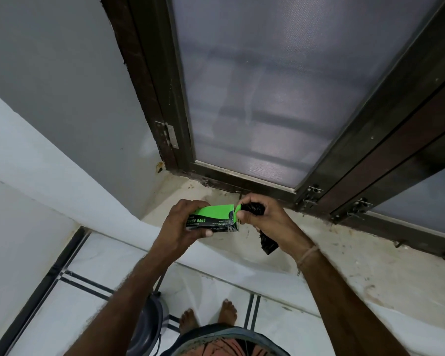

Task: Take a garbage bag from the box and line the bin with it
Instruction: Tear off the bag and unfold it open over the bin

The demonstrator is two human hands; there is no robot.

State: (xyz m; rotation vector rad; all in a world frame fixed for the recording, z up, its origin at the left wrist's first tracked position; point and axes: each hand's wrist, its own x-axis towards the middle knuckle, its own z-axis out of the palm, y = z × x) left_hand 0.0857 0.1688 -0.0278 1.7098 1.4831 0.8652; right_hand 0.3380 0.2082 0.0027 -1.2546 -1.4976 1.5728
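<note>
Setting: pale stone window sill (306,242) under a dark-framed window with a fine mesh screen (280,86); white tiled floor below, with the person's bare feet showing.

Box: green and black carton (212,219) marked "BAGS", held level above the sill, its open end turned toward the right hand. Lifted rather than resting on the sill, probably so both hands can work against each other.

Left hand: left hand (183,227) wrapped around the closed end of the box, fingers over the top and thumb under the front edge, clamped firmly. This grip looks meant to steady the carton while the other end is handled.

Right hand: right hand (262,219) closed around a crumpled black garbage bag (253,209), with thumb and forefinger also pinching the green flap at the box mouth. One part of the bag bunches above the fist, another hangs below the palm toward the sill.

Bag position: out of the box, or nearly; whether a tail remains inside cannot be told, since the fingers cover the opening.

Bin: grey round bin (147,327) on the floor just left of the feet, partly hidden behind the left forearm; no liner visible in it.

Step in hand: likely closing the flap, so the box can be put down.

Still to do: opening the bag and fitting it in the bin.
</note>
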